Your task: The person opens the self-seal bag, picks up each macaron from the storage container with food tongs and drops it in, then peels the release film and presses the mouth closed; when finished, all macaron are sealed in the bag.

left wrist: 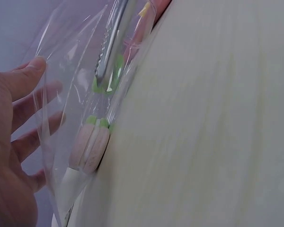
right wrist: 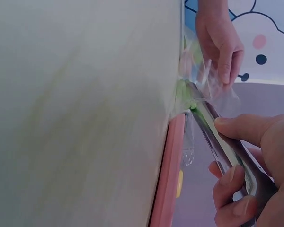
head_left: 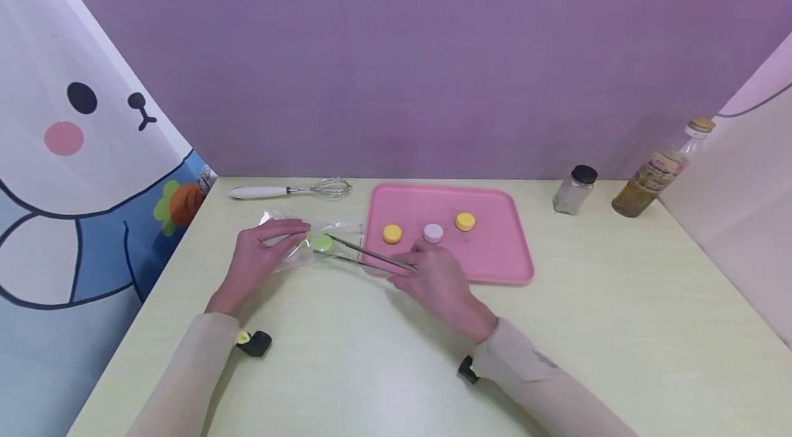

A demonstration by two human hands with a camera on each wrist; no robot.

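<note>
A clear plastic bag [head_left: 344,227] lies on the table, its mouth toward the tray. My left hand [head_left: 262,253] pinches the bag's upper film between thumb and fingers, lifting it in the left wrist view. My right hand [head_left: 441,282] grips metal tongs [right wrist: 212,113], whose tips reach inside the bag around a green macaron [head_left: 322,243]. Deeper in the bag, a pink macaron [left wrist: 89,145] rests on its edge, with bits of green beside it. On the pink tray [head_left: 495,255] sit two yellow macarons [head_left: 392,233] and a pale lilac macaron [head_left: 433,233].
A whisk with a white handle [head_left: 258,192] lies behind the bag. At the back right stand a small jar [head_left: 573,191] with a black lid and a corked bottle [head_left: 657,172] of brownish liquid. A purple backdrop [head_left: 396,66] rises behind the table.
</note>
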